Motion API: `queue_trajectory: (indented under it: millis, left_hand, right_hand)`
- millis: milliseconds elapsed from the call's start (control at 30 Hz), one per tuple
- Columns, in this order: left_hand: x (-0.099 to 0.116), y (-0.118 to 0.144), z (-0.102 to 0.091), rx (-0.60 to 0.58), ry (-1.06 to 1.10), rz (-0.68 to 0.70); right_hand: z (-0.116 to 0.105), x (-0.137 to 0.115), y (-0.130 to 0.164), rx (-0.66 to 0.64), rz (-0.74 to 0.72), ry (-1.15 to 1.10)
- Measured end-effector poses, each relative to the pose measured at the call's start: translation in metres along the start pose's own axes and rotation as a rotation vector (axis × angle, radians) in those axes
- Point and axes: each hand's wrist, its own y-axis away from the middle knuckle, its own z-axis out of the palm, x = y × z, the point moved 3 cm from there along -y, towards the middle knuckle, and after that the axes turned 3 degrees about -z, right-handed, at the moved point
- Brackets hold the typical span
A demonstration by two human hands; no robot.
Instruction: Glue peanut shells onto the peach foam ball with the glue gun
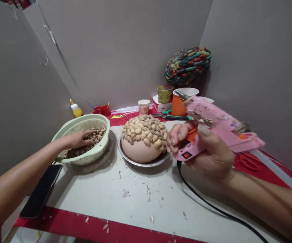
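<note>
My right hand [211,155] is wrapped round a pink hot glue gun [216,118], whose metal nozzle points up and to the left. Its fingers curl at the orange trigger. My left hand [78,137] reaches into a pale green plastic colander [104,143], fingers stretched over the brown peanut shells [76,152] inside; the fingertips are partly hidden among them. Between the hands a smooth, pinkish rounded form [138,152] sits in a shallow metal dish [146,164]. Peanut shells [142,130] cover its upper part, while the lower part is bare.
A black phone [41,192] lies at the left, below the colander. Behind the dish stand a paper cup [144,107], green-handled pliers [171,116] and an orange bucket [178,107]. A multicoloured bumpy ball [188,65] rests against the back wall. The gun's black cord [198,197] crosses the table.
</note>
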Motion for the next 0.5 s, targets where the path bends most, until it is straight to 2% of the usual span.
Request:
queue_trajectory:
  millis: [133,233,333,500]
  left_hand:
    - [-0.034,0.006,-0.03,0.005,0.039,-0.185]
    - [-0.048,0.01,-0.041,0.021,0.113,-0.262]
    - [-0.049,0.007,-0.036,0.029,0.159,-0.305]
    - [-0.033,0.002,-0.023,-0.051,0.29,-0.312]
  right_hand:
    - [-0.004,0.005,-0.002,0.04,0.024,-0.005]
    - [-0.006,0.009,-0.005,0.049,0.051,-0.011]
    - [-0.006,0.006,-0.005,0.054,0.039,0.019]
    - [-0.004,-0.008,-0.003,0.024,0.005,0.099]
